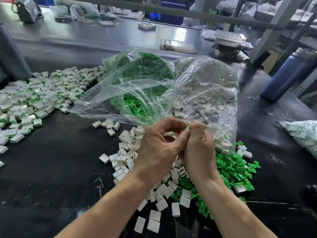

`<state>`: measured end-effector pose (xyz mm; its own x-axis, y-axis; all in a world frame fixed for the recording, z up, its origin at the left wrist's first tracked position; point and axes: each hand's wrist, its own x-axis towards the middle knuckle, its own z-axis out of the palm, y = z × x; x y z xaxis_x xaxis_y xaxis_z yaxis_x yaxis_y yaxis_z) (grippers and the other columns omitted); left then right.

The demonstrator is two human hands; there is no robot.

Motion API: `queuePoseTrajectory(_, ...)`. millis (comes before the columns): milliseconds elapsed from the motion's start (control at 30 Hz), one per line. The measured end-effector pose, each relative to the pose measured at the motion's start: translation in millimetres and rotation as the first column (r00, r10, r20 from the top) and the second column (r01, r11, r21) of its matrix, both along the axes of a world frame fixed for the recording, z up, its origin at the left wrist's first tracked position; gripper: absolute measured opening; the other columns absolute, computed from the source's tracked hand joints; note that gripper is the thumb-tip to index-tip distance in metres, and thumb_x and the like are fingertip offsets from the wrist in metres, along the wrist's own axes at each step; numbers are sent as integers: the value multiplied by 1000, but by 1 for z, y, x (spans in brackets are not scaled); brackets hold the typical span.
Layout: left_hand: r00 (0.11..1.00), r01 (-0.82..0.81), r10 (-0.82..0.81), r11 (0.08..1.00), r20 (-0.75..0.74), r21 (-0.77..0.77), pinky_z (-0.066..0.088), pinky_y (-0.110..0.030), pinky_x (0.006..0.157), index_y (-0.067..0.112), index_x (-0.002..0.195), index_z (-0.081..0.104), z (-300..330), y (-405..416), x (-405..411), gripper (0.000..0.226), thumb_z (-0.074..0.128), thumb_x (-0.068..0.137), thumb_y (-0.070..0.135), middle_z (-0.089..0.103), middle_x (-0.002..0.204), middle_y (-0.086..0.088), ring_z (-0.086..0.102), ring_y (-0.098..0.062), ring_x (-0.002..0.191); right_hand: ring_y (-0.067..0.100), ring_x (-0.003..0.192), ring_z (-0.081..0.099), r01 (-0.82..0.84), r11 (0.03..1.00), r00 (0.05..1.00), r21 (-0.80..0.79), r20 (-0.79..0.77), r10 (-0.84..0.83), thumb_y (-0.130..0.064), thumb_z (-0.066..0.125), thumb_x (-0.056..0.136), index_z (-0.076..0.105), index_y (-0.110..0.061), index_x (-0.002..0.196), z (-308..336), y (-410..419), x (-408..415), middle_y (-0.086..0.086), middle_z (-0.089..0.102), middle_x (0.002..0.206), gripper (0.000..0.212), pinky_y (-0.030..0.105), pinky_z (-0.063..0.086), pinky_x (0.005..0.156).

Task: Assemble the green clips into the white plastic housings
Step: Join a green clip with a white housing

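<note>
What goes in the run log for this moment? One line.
stage: inserting | left hand: grips white housing | right hand: pinches green clip at housing | seating: cannot tell

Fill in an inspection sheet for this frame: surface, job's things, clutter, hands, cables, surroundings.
Surface: dark black worktable.
Job's things: loose white plastic housings; loose green plastic clips; clear bag of green clips; clear bag of white housings; pile of assembled white-and-green pieces at left.
Clutter: blue metal bottle; metal paper clips.
Hands: left hand and right hand together pinch a small white housing with a green clip.
Cables: nothing seen.
Surroundings: grey metal rack frame.
</note>
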<state>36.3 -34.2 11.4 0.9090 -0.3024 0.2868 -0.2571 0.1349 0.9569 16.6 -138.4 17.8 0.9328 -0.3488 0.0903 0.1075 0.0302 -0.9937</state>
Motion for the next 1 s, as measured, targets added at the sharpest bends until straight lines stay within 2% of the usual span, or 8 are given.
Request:
queuePoseTrajectory(67, 1000, 1, -1, 1000, 2, -4, 65, -40, 80, 12, 103, 74, 0, 1, 0, 7, 73, 96, 14, 78, 98, -2, 77, -20, 90, 27, 91, 78, 7, 1000, 1000, -6, -5, -7, -40, 33, 103, 81, -22, 89, 0, 0, 0, 11, 79, 91, 54, 54, 61, 88)
queuePoseTrajectory(167, 1000, 4, -4, 1000, -2, -19, 65, -41, 80, 11, 103, 74, 0, 2, -1, 7, 73, 96, 13, 78, 100, -2, 77, -21, 91, 28, 90, 78, 13, 1000, 1000, 9, 5, -13, -41, 32, 102, 82, -28, 86, -1, 1, 1, 12, 79, 90, 53, 52, 62, 87)
queuePoseTrajectory(300, 1000, 5, -5, 1000, -12, -29, 65, -43, 79, 11, 103, 74, 1, 2, -2, 8, 74, 96, 13, 78, 100, -2, 77, -23, 90, 33, 92, 77, 2, 1000, 1000, 26, 12, -2, -43, 32, 102, 81, -23, 88, -3, 0, 2, 18, 78, 92, 54, 55, 61, 89)
queuePoseTrajectory(667, 1000, -12, 12, 1000, -12, -23, 64, -30, 75, 13, 102, 76, 2, 2, -3, 7, 74, 95, 14, 79, 98, 1, 77, -17, 88, 33, 91, 77, -6, 1000, 1000, -22, 17, 7, -28, 30, 109, 80, -16, 89, -5, -1, 0, 16, 78, 91, 56, 54, 62, 86)
queuePoseTrajectory(767, 1000, -13, 13, 999, -23, -31, 63, -29, 73, 12, 102, 76, 3, 2, -3, 7, 75, 95, 14, 79, 98, 1, 77, -18, 87, 25, 87, 78, -24, 1000, 999, -20, 30, 24, -26, 30, 111, 80, -17, 87, -3, -2, -1, 11, 78, 86, 56, 43, 63, 77)
queuePoseTrajectory(867, 999, -5, 3, 999, -35, -48, 63, -30, 71, 12, 103, 75, 4, 2, -2, 8, 74, 95, 15, 79, 101, 1, 78, -18, 87, 4, 60, 69, -27, 999, 999, -22, 23, 27, -27, 32, 113, 76, -17, 81, 1, -2, -2, -3, 71, 65, 56, 18, 52, 50)
queuePoseTrajectory(1000, 999, 8, -9, 999, -38, -36, 64, -34, 76, 13, 105, 75, 4, 6, 1, 10, 74, 95, 16, 79, 103, 1, 77, -18, 92, -2, 47, 59, -85, 996, 996, -14, 3, 85, -36, 30, 114, 76, -37, 67, 6, -2, -4, -12, 61, 52, 66, 11, 43, 43)
